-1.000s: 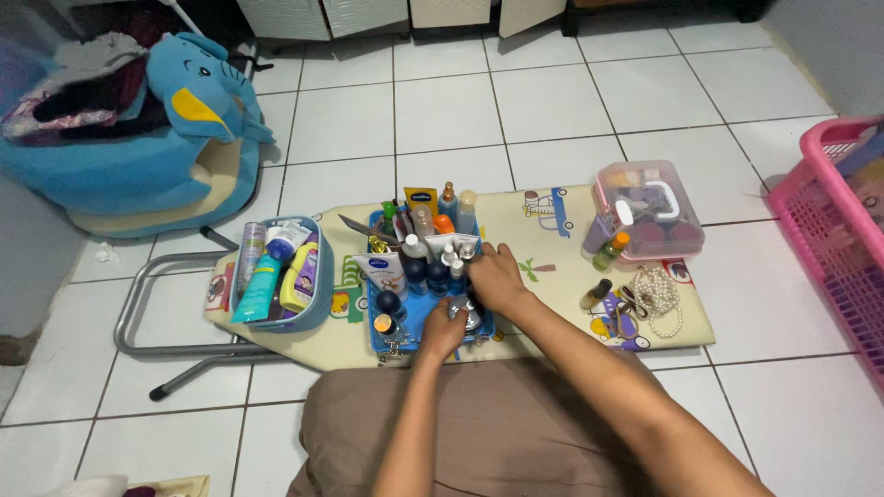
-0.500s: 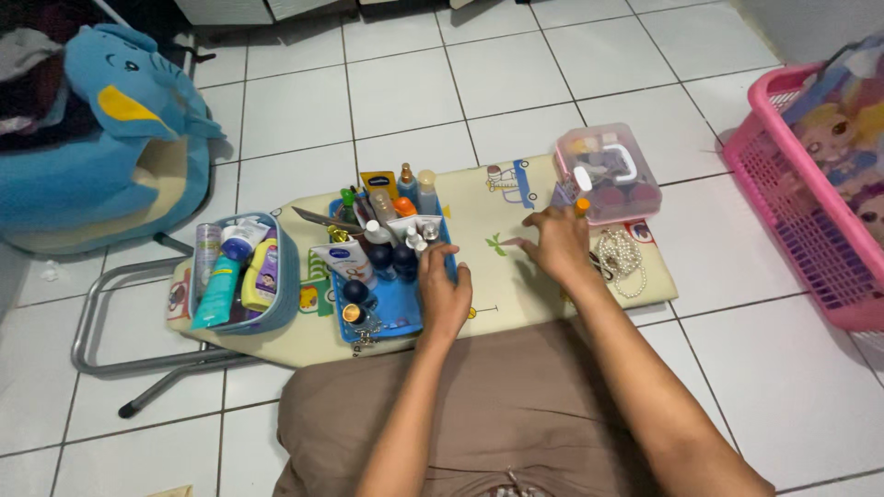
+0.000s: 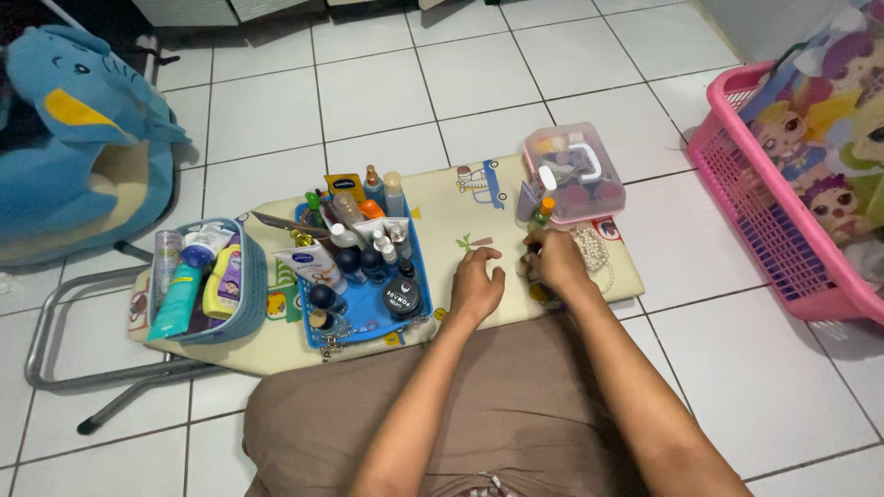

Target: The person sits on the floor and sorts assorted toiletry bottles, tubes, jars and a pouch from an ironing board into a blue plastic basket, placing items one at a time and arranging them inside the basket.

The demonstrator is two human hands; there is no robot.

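Note:
My left hand (image 3: pixel 477 285) lies flat on the cream cartoon-print ironing board (image 3: pixel 479 207), fingers apart, holding nothing, just right of the blue tray (image 3: pixel 368 308). The tray holds several bottles, a white tube and a round dark jar (image 3: pixel 402 297). My right hand (image 3: pixel 555 262) curls down over small items beside a pearl necklace (image 3: pixel 595 253); what its fingers grip is hidden. A small green bottle with an orange cap (image 3: pixel 543 213) stands just beyond it, against a clear pink-lidded box (image 3: pixel 573 175).
A light blue basket (image 3: pixel 250 304) of tubes and bottles sits at the board's left end, above the metal legs (image 3: pixel 55 313). A blue elephant plush seat (image 3: pixel 74 138) is far left and a pink laundry basket (image 3: pixel 764 202) right, both on white floor tiles.
My right hand went from the tray to the board's right side and now curls by the pearls. My left hand left the tray and lies on the board. The view swung right.

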